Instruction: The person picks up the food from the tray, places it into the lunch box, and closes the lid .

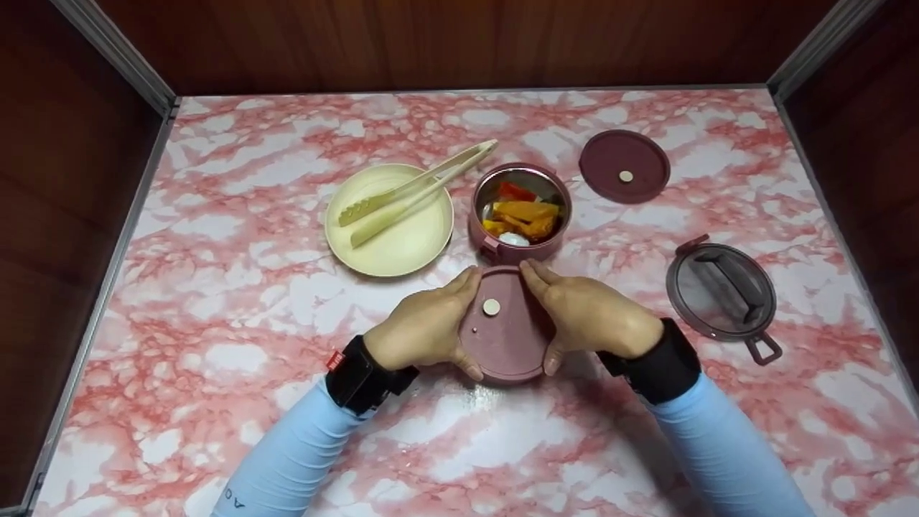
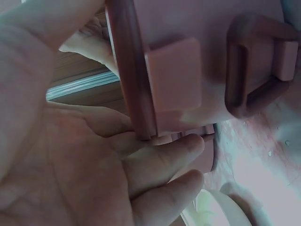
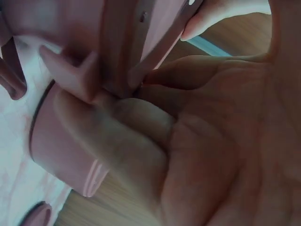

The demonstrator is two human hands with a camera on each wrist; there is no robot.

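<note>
At the pot's (image 1: 540,250) six o'clock, my left hand (image 1: 423,324) and right hand (image 1: 594,316) grip the lid (image 1: 507,337), likely clasp (image 3: 70,78) work; next, even force.

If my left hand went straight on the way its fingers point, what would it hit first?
Probably the open pot, which sits just ahead of your left hand, beyond the lidded pot it holds; the exact gap is hard to judge.
</note>
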